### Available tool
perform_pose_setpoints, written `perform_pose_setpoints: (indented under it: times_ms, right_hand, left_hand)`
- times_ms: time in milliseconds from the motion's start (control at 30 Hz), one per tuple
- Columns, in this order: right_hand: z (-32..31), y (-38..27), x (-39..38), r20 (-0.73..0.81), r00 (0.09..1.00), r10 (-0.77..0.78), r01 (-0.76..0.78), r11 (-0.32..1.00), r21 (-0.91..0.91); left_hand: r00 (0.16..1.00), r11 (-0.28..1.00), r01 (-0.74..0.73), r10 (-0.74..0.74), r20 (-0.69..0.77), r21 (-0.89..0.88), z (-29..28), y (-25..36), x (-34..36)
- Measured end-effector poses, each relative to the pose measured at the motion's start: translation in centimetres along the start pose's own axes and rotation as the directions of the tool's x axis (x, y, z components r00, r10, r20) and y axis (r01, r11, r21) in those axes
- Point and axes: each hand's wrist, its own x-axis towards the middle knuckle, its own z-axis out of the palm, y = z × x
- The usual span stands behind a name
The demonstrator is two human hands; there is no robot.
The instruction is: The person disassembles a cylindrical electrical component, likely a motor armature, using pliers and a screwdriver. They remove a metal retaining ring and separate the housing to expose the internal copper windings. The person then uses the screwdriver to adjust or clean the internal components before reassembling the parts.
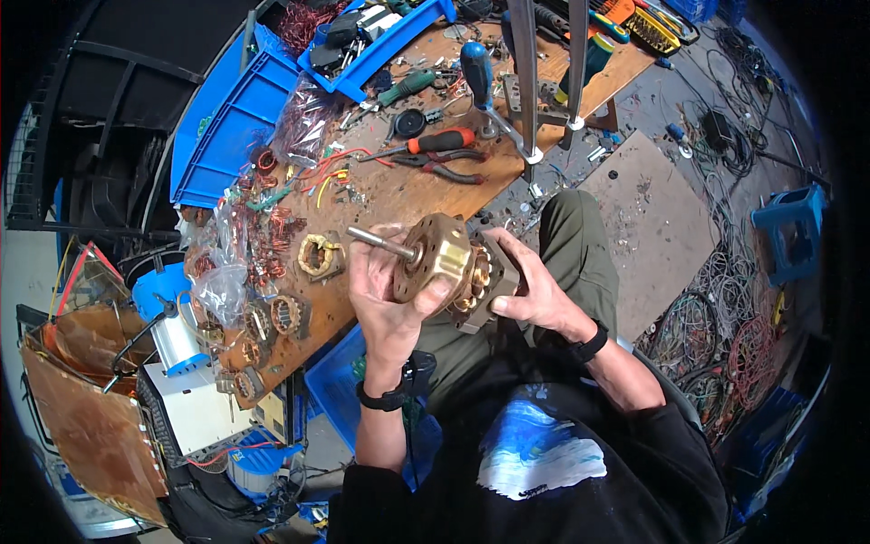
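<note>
In the head view, above my lap, my left hand point(396, 295) is closed round a brass-coloured round motor housing point(446, 266) with bolt holes and a long metal shaft point(378, 241) sticking out toward the upper left. My right hand point(528, 290) grips a squarish metal stator core point(489, 299) on the right side of the housing, its thumb across the lower face. Copper windings point(478, 277) show between housing and core. A loose wound stator point(317, 257) lies on the wooden bench just left of my left hand.
The cluttered wooden bench point(535, 190) carries pliers point(444, 172), screwdrivers point(476, 72), copper coils point(270, 227) and blue trays point(217, 145), with upright metal bars point(575, 82) at its back right. A blue bin point(335, 381) sits below the edge. Cables point(716, 344) and a blue stool point(788, 227) are on the right.
</note>
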Motion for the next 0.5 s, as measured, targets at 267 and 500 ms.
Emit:
perform_pose_setpoints:
  times_ms: [267, 500]
  right_hand:
    - [2.0, -3.7, -0.5, -0.065, 0.942, 0.329, -0.312, 0.932, 0.185]
    - [2.8, -4.1, -0.3, -0.115, 0.913, 0.391, -0.367, 0.912, 0.185]
  left_hand:
    - [0.985, 0.972, 0.169, -0.173, -0.006, -0.166, -0.9, -1.4, 0.4]
    - [0.971, 0.928, 0.212, -0.234, -0.037, -0.307, -0.6, -2.0, 0.1]
